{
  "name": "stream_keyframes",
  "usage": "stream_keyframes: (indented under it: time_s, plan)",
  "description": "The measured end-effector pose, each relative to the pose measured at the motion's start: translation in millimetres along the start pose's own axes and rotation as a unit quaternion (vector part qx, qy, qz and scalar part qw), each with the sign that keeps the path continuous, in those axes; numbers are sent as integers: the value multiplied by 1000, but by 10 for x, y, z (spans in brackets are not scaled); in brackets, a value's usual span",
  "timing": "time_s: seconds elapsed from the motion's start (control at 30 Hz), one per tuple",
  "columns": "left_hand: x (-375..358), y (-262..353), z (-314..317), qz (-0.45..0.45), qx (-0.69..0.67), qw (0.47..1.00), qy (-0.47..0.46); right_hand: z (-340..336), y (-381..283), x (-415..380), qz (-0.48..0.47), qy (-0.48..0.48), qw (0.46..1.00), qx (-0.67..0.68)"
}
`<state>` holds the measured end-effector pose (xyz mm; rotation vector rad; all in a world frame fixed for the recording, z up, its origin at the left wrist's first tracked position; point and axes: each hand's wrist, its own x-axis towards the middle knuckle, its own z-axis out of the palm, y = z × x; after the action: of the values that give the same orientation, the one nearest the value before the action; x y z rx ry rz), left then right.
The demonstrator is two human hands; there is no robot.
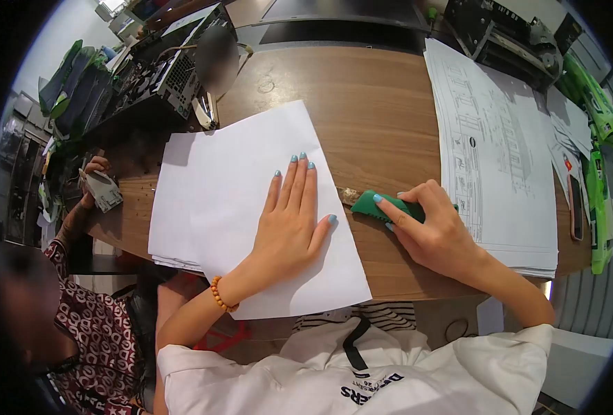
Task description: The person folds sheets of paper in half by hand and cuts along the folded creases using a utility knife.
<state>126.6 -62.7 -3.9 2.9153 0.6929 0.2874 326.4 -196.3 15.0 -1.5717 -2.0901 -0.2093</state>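
White paper lies on the wooden table, its top sheet turned at an angle over a stack. Flat on that sheet rests my left hand, fingers stretched out and thumb apart, holding nothing. To the right of the paper, my right hand grips a green cutter with its fingers round the handle. The cutter's tip end points left, close to the sheet's right edge, over a brownish patch on the table. Whether a blade is out cannot be made out.
Printed drawings are stacked at the right, with a phone and green packages beyond. An opened computer case stands at the back left. At the far left, another person's hand holds a small pale object.
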Motion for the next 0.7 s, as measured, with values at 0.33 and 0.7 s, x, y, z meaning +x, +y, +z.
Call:
stream_keyframes:
  time_s: [0.33, 0.7]
  plan:
    - [1, 82, 5, -7, -1, 1000, -9, -20, -54, -148, 31, 0, 999, 23]
    - [0, 115, 5, -10, -3, 1000, -6, 16, -27, -125, 44, 13, 998, 35]
